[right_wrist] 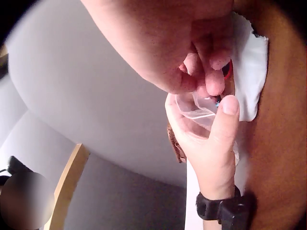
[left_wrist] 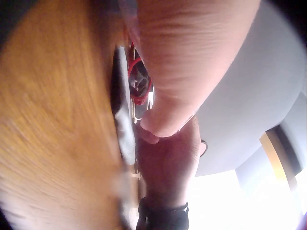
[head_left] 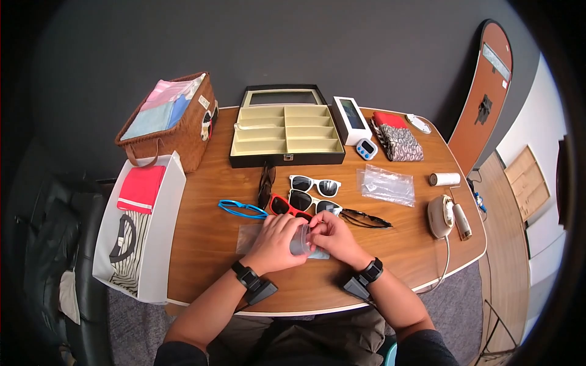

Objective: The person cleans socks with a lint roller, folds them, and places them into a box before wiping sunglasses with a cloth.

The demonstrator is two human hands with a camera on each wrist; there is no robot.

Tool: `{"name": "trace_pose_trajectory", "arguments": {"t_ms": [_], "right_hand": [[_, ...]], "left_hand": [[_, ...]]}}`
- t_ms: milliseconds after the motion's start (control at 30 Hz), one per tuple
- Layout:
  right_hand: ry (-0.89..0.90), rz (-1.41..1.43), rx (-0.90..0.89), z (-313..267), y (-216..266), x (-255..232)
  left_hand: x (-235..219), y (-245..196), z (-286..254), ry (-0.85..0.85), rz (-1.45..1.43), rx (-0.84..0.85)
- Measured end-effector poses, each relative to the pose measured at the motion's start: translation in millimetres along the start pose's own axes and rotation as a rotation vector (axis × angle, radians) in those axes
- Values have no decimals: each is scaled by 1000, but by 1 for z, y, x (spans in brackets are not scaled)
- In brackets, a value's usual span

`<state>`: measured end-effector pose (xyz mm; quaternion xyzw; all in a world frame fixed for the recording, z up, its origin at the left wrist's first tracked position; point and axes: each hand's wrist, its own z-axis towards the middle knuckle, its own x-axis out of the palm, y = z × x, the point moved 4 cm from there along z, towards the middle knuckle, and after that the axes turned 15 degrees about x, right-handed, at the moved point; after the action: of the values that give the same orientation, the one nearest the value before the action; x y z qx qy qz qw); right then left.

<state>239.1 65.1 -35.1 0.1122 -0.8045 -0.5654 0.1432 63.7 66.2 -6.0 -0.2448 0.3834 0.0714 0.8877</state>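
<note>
A clear plastic container [head_left: 300, 243] is gripped by the left hand [head_left: 278, 245] near the table's front edge. Close against it, the right hand [head_left: 334, 238] has its fingers bent together at the container's rim. In the right wrist view the left hand [right_wrist: 206, 143] curls round the clear container [right_wrist: 195, 112], and the right hand [right_wrist: 182, 52] pinches something small and dark at its mouth, mostly hidden. A pale cloth [right_wrist: 254, 72] lies beneath. Red sunglasses [head_left: 281, 206] lie just beyond the hands.
Behind the hands are white sunglasses [head_left: 328, 187], blue glasses [head_left: 235, 208] and black glasses [head_left: 366, 220]. An open compartment case [head_left: 287, 160] stands at the back. A white bin [head_left: 169, 226] and wicker basket [head_left: 194, 137] are left; plastic bags [head_left: 389, 186] and a steamer [head_left: 438, 218] are right.
</note>
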Motion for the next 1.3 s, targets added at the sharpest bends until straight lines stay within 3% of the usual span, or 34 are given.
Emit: {"name": "trace_pose_trajectory", "arguments": {"t_ms": [67, 133, 233, 367, 533, 600, 667, 733, 800, 933, 1033, 1100, 1233, 1300], "right_hand": [[-31, 39, -41, 0, -1, -1], [-271, -268, -165, -3, 4, -5], [-322, -477, -233, -14, 18, 3], [-346, -439, -276, -11, 17, 4], [-595, -389, -294, -19, 29, -21], [-587, -252, -256, -18, 27, -45], [-628, -495, -135, -43, 45, -66], [-711, -583, 150, -79, 64, -79], [-890, -784, 152, -103, 58, -111], [-845, -794, 526, -114, 39, -129], [-898, -826, 457, -94, 9, -148], [-1055, -958, 276, -84, 1, -157], [-1048, -906, 297, -83, 1, -165], [-982, -722, 303, -89, 17, -154]], "left_hand": [[-2, 0, 0, 16, 55, 18], [-2, 2, -1, 8, 63, 24], [-2, 4, -1, -4, 80, 23], [-2, 8, -2, -11, 90, -8], [-3, 9, -3, -8, 71, -30], [-4, 9, -2, -23, 68, -21], [-5, 9, -3, 19, 55, -66], [-3, 11, -6, -11, 52, -36], [-4, 13, -5, -44, 55, 0], [-2, 14, -6, -19, 20, -35], [-5, 12, -5, -7, 7, -40], [-6, 12, -5, 0, 6, -34], [-6, 15, -5, -22, -19, -40], [-6, 16, -6, -26, -18, -47]]}}
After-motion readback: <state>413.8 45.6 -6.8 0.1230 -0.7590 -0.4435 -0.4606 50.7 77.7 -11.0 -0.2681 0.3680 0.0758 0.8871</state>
